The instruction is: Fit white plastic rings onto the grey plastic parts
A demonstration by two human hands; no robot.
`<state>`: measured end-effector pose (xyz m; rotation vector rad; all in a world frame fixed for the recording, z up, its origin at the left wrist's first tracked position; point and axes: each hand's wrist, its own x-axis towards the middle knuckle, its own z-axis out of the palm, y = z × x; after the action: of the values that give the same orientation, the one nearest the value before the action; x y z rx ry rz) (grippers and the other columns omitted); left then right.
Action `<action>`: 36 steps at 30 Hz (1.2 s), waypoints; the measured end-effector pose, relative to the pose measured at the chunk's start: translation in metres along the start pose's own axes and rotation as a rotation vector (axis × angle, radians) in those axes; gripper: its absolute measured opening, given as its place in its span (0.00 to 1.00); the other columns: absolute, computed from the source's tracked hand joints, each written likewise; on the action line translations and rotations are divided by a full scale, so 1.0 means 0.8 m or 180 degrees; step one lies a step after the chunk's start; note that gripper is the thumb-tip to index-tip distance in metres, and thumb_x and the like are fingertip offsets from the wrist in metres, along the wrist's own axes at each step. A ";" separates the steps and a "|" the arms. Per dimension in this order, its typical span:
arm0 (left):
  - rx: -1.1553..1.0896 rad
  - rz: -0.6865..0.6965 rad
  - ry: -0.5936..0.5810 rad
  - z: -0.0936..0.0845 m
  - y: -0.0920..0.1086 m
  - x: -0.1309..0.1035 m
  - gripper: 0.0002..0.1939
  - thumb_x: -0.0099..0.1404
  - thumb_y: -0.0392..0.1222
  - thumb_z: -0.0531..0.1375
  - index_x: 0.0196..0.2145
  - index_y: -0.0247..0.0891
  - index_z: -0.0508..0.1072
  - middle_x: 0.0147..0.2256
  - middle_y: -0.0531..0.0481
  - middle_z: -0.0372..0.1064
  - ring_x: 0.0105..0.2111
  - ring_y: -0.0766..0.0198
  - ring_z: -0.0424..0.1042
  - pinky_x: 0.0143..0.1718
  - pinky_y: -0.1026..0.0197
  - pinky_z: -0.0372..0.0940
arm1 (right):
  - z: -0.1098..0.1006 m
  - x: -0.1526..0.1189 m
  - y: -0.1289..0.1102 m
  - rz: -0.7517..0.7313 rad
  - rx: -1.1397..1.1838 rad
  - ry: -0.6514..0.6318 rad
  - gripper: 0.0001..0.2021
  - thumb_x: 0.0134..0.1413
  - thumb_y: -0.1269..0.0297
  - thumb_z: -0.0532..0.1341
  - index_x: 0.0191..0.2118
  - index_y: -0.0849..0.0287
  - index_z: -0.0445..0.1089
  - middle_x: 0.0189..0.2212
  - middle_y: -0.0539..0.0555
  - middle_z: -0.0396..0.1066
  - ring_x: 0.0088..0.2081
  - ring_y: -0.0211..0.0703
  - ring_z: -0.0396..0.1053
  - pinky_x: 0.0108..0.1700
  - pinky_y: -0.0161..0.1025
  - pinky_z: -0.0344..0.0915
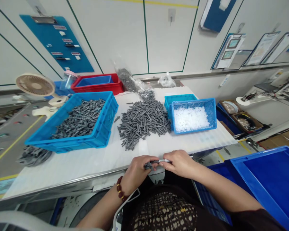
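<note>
Close to the table's front edge, my left hand (140,167) is closed around slim dark grey plastic pieces (148,166). Fingers of my right hand (180,163) pinch a thin pen-like tool (163,160) with a whitish handle. The tool's metal-looking end meets a grey piece at my left fingertips; whether it goes inside cannot be made out. Beyond both hands lies a heap of similar grey pieces (144,120) on the white table cover (132,159). To its right, a tilted blue bin (195,131) contains many small white rings (190,118).
A large blue crate (84,141) of grey pieces stands left, with a small fan (36,85) behind it. A red bin (118,84) and plastic bags (167,80) line the back. Big blue trays (267,179) sit right of my right arm.
</note>
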<state>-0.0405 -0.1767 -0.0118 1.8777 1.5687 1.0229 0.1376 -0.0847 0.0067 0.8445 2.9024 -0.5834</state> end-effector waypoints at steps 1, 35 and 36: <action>-0.0009 -0.0030 0.0001 0.000 -0.001 0.000 0.09 0.62 0.39 0.57 0.37 0.38 0.76 0.24 0.52 0.75 0.24 0.66 0.73 0.32 0.66 0.67 | -0.001 -0.001 0.002 -0.0115 0.0090 -0.0023 0.14 0.60 0.58 0.51 0.34 0.59 0.70 0.29 0.53 0.73 0.29 0.40 0.67 0.29 0.34 0.49; -0.0139 -0.0142 0.0045 0.003 0.004 0.000 0.08 0.62 0.39 0.56 0.35 0.38 0.76 0.24 0.51 0.75 0.24 0.65 0.73 0.31 0.65 0.68 | 0.014 0.004 0.001 0.0306 -0.0228 0.0220 0.20 0.55 0.49 0.54 0.27 0.59 0.73 0.25 0.54 0.73 0.28 0.41 0.68 0.27 0.34 0.48; -0.0150 -0.0137 0.0048 0.004 0.003 0.000 0.08 0.62 0.39 0.57 0.34 0.38 0.76 0.24 0.51 0.75 0.24 0.65 0.73 0.31 0.66 0.68 | 0.015 0.005 0.000 0.0373 -0.0240 0.0230 0.19 0.55 0.49 0.54 0.27 0.59 0.73 0.25 0.54 0.73 0.28 0.42 0.68 0.27 0.34 0.48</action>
<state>-0.0364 -0.1766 -0.0119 1.8013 1.5728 1.0484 0.1339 -0.0871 -0.0052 1.0374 2.8923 -0.4395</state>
